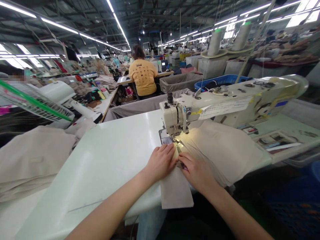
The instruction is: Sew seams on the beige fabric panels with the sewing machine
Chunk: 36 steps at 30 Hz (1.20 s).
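My left hand (162, 160) rests at the sewing machine's needle area, its fingers bent together over a beige fabric piece (176, 191). Close on its right, my right hand (196, 170) pinches the same piece in front of the presser foot (177, 141). One end of the fabric hangs over the table's front edge. The sewing machine (175, 115) stands with its head just beyond my fingers, and its lamp lights the spot. Stacked beige panels (225, 146) lie under the machine arm, to the right of my hands. My fingertips partly hide the fabric edge.
More beige panels (32, 156) are piled at the left. A white fan with a green rim (35, 100) stands behind them. Thread cones (215, 42) rise behind the machine, near a blue basket (220, 80). A person in a yellow shirt (143, 76) sits ahead. A tool tray (277, 140) lies right.
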{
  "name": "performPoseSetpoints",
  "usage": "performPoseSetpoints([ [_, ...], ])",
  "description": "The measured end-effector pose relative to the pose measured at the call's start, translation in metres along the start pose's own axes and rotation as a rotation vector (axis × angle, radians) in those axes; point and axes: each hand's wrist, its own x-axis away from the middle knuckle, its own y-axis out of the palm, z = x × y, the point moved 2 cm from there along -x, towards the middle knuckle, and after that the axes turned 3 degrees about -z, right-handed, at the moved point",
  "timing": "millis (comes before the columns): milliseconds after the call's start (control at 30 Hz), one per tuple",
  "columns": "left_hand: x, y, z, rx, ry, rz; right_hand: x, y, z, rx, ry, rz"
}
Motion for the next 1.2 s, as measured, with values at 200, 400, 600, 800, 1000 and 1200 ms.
performPoseSetpoints([
  [200,-0.016,0.001,-0.002,0.061,-0.021,0.001,-0.006,-0.004,0.005,0.035,0.022,0.008],
  [400,-0.016,0.002,-0.004,0.127,-0.017,0.04,-0.008,-0.002,0.007,0.029,0.011,0.022],
  [600,-0.016,0.002,-0.005,0.148,-0.023,0.061,-0.01,-0.002,0.008,0.043,0.018,0.017],
  [800,-0.015,0.006,-0.006,0.151,-0.009,0.077,-0.01,-0.002,0.008,0.071,0.024,-0.028],
  [1000,-0.015,0.004,-0.007,0.103,-0.034,0.027,-0.015,-0.006,0.005,0.11,0.04,-0.056],
  [1200,0.005,-0.003,0.013,0.092,0.026,-0.022,-0.001,-0.008,0.003,0.132,0.035,-0.079],
])
